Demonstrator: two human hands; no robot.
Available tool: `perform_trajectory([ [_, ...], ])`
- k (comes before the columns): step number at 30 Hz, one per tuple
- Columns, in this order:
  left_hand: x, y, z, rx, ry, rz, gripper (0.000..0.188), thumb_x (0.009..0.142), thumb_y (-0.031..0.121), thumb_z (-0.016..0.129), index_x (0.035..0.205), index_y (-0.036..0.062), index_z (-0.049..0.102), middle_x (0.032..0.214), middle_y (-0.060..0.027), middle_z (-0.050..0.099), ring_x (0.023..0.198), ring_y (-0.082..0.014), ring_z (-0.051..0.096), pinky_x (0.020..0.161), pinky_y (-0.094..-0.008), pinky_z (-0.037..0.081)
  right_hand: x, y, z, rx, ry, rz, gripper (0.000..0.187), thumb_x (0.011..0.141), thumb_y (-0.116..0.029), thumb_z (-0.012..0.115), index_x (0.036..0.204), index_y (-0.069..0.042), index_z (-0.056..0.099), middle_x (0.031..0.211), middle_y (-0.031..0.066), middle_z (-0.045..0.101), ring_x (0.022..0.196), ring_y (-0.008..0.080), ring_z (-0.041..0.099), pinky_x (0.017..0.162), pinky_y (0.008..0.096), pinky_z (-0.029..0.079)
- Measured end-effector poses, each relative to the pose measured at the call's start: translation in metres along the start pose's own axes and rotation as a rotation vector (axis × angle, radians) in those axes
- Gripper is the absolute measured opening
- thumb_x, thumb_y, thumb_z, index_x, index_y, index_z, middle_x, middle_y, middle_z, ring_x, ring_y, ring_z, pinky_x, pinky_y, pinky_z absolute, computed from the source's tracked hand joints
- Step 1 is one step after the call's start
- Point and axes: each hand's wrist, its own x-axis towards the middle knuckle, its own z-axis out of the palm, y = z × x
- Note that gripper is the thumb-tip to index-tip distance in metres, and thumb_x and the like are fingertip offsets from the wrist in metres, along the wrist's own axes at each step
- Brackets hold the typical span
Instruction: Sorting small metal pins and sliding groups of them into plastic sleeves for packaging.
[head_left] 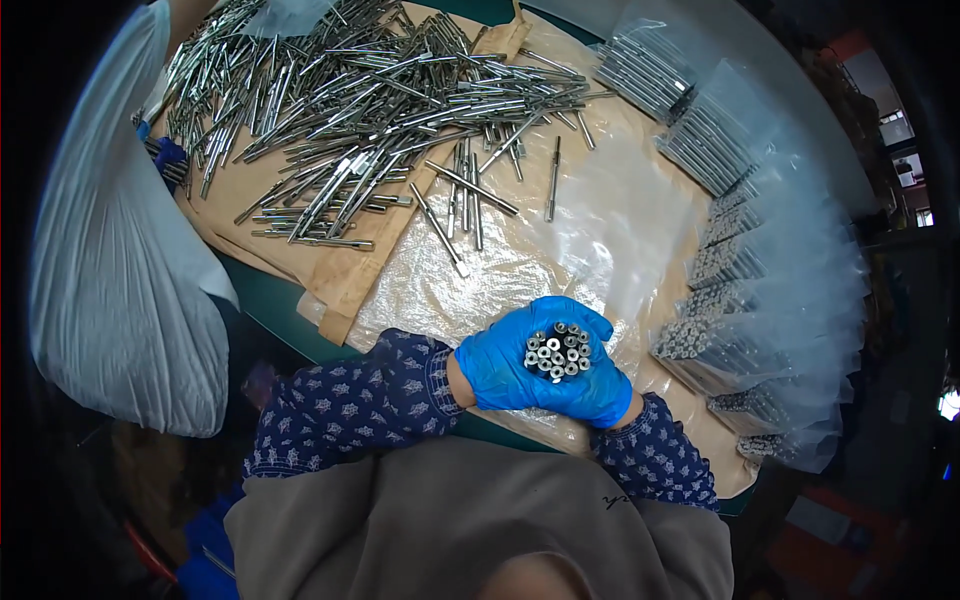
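Note:
My left hand (497,362) and my right hand (603,388), both in blue gloves, are wrapped together around a bundle of metal rods (557,352). The round, hollow ends of the rods point up toward me, while their lengths are hidden below the gloves. This bundle is held over the near part of the plastic-covered sheet (625,240). Beyond my hands lie a few loose metal rods (468,195), and one single rod (554,180) rests apart from them.
A large heap of metal rods (380,90) covers brown paper (345,290) at the far left. Along the right edge stand several clear plastic bags (715,145) packed with rods. White draped material (130,270) hangs at the left, near a blue-gloved hand (168,158) of another person.

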Motion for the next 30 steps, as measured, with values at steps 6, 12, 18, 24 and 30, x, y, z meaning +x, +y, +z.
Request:
perform_trajectory([
  [6, 0.001, -0.009, 0.009, 0.194, 0.159, 0.184, 0.047, 0.071, 0.017, 0.073, 0.112, 0.0039, 0.054, 0.105, -0.0105, 0.057, 0.098, -0.0205, 0.058, 0.087, -0.0318, 0.046, 0.006, 0.005, -0.010, 0.249, -0.074, 0.041, 0.073, 0.064, -0.017, 0.082, 0.126, -0.011, 0.043, 0.118, 0.0022, 0.052, 0.111, 0.0155, 0.050, 0.095, 0.0312, 0.042],
  [12, 0.001, -0.011, 0.016, 0.260, 0.234, 0.199, 0.043, 0.072, 0.015, 0.068, 0.110, 0.0013, 0.055, 0.102, -0.0127, 0.057, 0.095, -0.0244, 0.058, 0.085, -0.0338, 0.047, 0.005, -0.036, -0.005, 0.072, -0.013, 0.072, 0.053, 0.072, -0.010, 0.076, 0.118, -0.003, 0.051, 0.108, 0.0050, 0.057, 0.099, 0.0152, 0.055, 0.088, 0.0299, 0.046],
  [18, 0.001, -0.012, 0.020, 0.311, 0.260, 0.248, 0.041, 0.074, 0.021, 0.061, 0.106, -0.0043, 0.056, 0.101, -0.0184, 0.058, 0.093, -0.0302, 0.058, 0.083, -0.0376, 0.047, -0.004, -0.024, -0.009, 0.144, 0.074, 0.212, 0.056, 0.070, -0.006, 0.076, 0.119, -0.003, 0.050, 0.109, 0.0048, 0.057, 0.099, 0.0151, 0.054, 0.087, 0.0297, 0.046],
  [24, 0.003, -0.009, 0.020, 0.326, 0.282, 0.249, 0.039, 0.074, 0.018, 0.061, 0.106, -0.0047, 0.056, 0.101, -0.0182, 0.058, 0.094, -0.0294, 0.058, 0.083, -0.0371, 0.048, 0.000, -0.027, -0.011, 0.166, -0.027, 0.165, 0.058, 0.070, -0.005, 0.076, 0.121, -0.003, 0.048, 0.111, 0.0049, 0.056, 0.100, 0.0149, 0.054, 0.088, 0.0297, 0.046],
  [30, 0.002, -0.014, 0.018, 0.168, 0.264, 0.219, 0.037, 0.076, 0.013, 0.064, 0.109, -0.0008, 0.054, 0.103, -0.0148, 0.058, 0.095, -0.0242, 0.058, 0.083, -0.0342, 0.048, 0.002, -0.021, -0.020, 0.038, -0.024, 0.145, 0.068, 0.065, -0.014, 0.080, 0.123, -0.006, 0.046, 0.114, 0.0048, 0.054, 0.103, 0.0158, 0.052, 0.091, 0.0312, 0.044],
])
